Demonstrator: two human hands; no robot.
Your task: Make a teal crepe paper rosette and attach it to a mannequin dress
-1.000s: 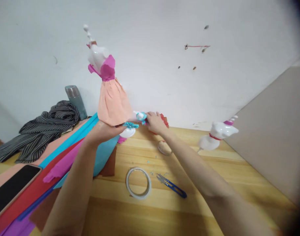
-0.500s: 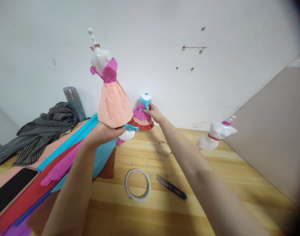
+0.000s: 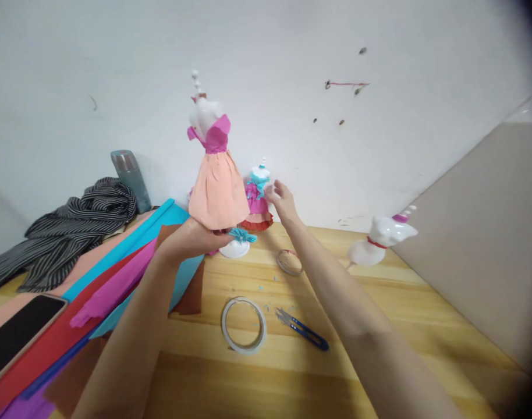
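A small white dress form wears a magenta top and a peach crepe-paper skirt. My left hand is closed around its stand under the skirt, holding it upright above the table. A crumpled blue paper piece and the white round base show below that hand. Behind it, against the wall, stands a second dress form in a blue top and a tiered magenta, peach and red skirt. My right hand is at its right side with fingers bent and apart; contact is hard to tell.
A tape roll, thread snips and a thin ring lie on the wooden table. To the right is a bare white dress form. Paper sheets, a phone, striped cloth and a bottle are left.
My left hand has brought the peach-skirted dress form right and slightly lower, in front of the second one. My right hand's fingers have come away from the second form's waist.
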